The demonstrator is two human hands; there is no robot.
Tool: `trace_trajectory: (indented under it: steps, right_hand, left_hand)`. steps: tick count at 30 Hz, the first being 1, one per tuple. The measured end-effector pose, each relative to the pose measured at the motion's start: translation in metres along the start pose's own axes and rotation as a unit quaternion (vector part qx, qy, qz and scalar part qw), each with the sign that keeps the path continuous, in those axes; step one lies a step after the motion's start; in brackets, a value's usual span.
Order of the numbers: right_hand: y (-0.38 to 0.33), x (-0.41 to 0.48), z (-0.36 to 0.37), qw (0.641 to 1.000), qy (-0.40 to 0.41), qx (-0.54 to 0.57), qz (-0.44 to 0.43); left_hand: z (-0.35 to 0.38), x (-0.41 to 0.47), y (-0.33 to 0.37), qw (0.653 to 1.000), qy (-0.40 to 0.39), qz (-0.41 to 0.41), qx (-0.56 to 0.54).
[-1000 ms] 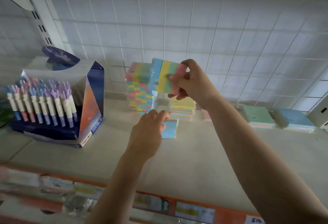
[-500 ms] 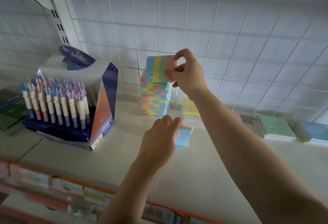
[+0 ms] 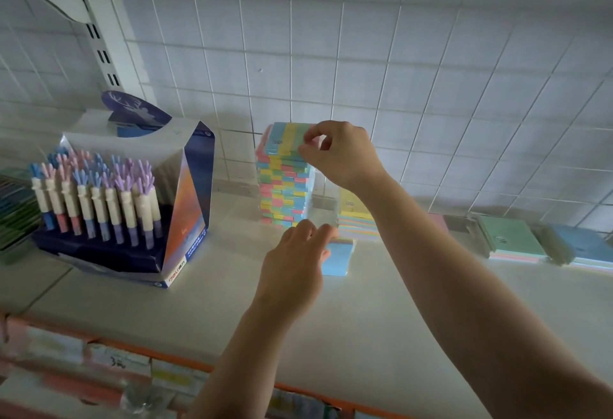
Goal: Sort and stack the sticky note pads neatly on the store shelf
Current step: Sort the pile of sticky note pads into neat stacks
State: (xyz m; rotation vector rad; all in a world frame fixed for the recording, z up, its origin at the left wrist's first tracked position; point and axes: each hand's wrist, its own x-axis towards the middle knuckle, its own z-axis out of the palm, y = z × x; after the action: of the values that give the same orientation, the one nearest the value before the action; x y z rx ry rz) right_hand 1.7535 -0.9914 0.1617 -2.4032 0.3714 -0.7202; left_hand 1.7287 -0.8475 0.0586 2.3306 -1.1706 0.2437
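Observation:
A tall stack of multicolour striped sticky note pads (image 3: 284,191) stands against the tiled back wall. On its top lies a striped pad (image 3: 288,138), and my right hand (image 3: 338,153) pinches its right end with thumb and fingers. My left hand (image 3: 295,264) reaches over the shelf, its fingertips touching a small blue pad (image 3: 338,257) that lies flat in front of the stack. A lower stack with a yellow pad (image 3: 351,208) on top stands just behind, partly hidden by my right forearm.
A pen display box (image 3: 132,206) stands on the left of the white shelf (image 3: 431,319). Flat green pads (image 3: 512,236) and blue pads (image 3: 583,244) lie at the far right. An orange price rail (image 3: 185,364) runs along the shelf's front edge.
My right hand has carried the striped pad leftward and laid it flat on top of the tall stack. My left hand stays at the small blue pad.

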Motion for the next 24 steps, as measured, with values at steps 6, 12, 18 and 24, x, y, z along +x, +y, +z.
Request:
trace_trajectory:
  steps: [6,12,18,24]
  right_hand:
    - [0.002,-0.003,0.011,0.998,0.043,-0.014,-0.038]
    - [0.004,0.004,0.018,0.996,0.056,-0.033,-0.066]
    - [0.011,0.005,0.023,0.995,0.056,-0.036,-0.072]
    - [0.017,-0.009,0.015,0.995,0.033,-0.047,-0.079]
  left_hand:
    - [0.000,-0.001,0.000,1.000,0.006,0.003,-0.007]
    - [-0.001,-0.001,-0.001,0.999,0.014,0.000,-0.033]
    - [-0.002,-0.002,-0.006,0.999,0.007,-0.006,-0.051]
    - [-0.001,-0.003,-0.008,0.998,0.002,-0.006,-0.066]
